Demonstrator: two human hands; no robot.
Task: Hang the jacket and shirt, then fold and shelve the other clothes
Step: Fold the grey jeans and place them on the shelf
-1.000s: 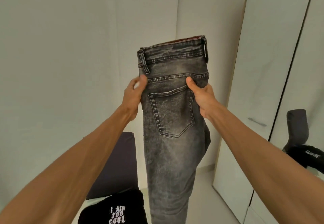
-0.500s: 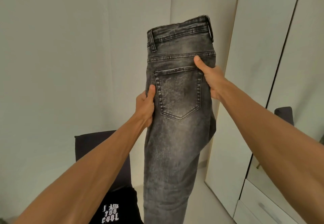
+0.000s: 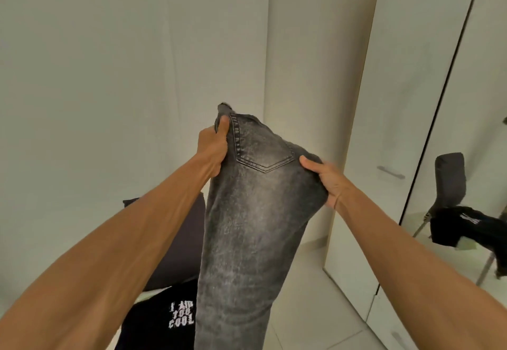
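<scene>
Grey jeans (image 3: 247,226) are hanging in mid-air between both hands, back pocket (image 3: 260,146) facing the camera. Left hand (image 3: 212,149) is gripping their upper left edge, right hand (image 3: 326,179) is pinching the right edge lower down; waistband is seemingly folded over behind.

Both bare arms reach out ahead, forearms slanting up from the near corners. The left hand (image 3: 212,152) sits higher, thumb up, clutching one edge of the jeans (image 3: 252,212); the right hand (image 3: 327,181), lower and to the right, pinches the other edge.
</scene>
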